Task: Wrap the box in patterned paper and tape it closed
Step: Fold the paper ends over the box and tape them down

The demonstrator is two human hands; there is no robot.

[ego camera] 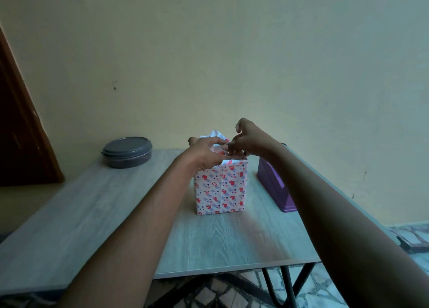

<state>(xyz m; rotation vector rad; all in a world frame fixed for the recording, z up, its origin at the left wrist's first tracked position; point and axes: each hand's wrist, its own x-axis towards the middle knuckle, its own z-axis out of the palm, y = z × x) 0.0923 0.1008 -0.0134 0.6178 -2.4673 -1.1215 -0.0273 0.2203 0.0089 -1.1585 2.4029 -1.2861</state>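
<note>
The box (220, 188) stands upright in the middle of the table, its sides covered in white paper printed with red hearts and blue marks. Loose paper flaps (217, 134) stick up at its top end. My left hand (204, 153) curls over the near top edge and grips the paper there. My right hand (249, 141) is over the top right corner, its fingertips pinching a paper flap. No tape is visible.
A grey round lidded container (127, 152) sits at the table's back left. A purple box-like object (276, 187) lies right of the wrapped box, partly behind my right forearm. The wooden table (92, 214) ends at a near edge above patterned floor; a yellow wall stands behind.
</note>
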